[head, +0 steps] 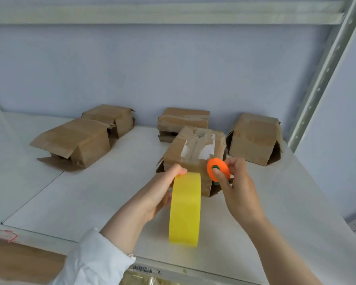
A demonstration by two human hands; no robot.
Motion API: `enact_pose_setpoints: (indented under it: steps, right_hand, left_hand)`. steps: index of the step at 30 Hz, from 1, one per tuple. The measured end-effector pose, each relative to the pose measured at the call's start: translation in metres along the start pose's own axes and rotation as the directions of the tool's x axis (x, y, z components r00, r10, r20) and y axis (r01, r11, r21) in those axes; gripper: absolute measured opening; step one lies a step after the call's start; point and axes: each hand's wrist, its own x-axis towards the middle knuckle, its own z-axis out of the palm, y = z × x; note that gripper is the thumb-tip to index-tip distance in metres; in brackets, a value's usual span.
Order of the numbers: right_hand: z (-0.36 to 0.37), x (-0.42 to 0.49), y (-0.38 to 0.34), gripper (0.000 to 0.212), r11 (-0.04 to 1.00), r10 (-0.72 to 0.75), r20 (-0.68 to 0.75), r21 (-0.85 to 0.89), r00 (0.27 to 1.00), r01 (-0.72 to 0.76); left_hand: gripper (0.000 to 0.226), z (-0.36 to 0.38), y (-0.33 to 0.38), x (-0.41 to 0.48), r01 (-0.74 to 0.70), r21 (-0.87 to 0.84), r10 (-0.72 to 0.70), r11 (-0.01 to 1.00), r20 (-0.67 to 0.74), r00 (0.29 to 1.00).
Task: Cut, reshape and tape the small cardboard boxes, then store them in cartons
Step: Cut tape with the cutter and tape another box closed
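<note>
Cardboard, creased and brown, forms the small box [193,149] just right of centre frame; torn tape and white paper patches scar its top. Your left hand [158,192] curls its fingers round the yellow tape roll [185,210], thumb on the rim, in front of the box's near face. Your right hand [238,186] pinches the round orange cutter [217,168], thumb on its green button, by the box's right corner. Four other boxes [76,140] sit behind on the white shelf [90,192]. At lower centre, its front edge carries a barcode label [142,270] with a "2" beside it.
</note>
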Motion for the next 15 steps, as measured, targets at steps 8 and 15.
enact_pose_setpoints:
  steps: [8, 15]
  right_hand:
    - [0.009, 0.036, -0.001, 0.020, 0.986, -0.008, -0.017, -0.169, 1.000, 0.005]
    - [0.014, 0.040, -0.003, 0.028, 0.880, -0.045, 0.007, -0.472, 0.999, 0.043]
  left_hand:
    - [0.022, -0.012, 0.017, 0.022, 0.020, -0.031, -0.014, 0.999, 0.188, 0.982]
    - [0.017, -0.021, 0.022, 0.026, 0.007, 0.000, -0.006, 1.000, 0.291, 0.957]
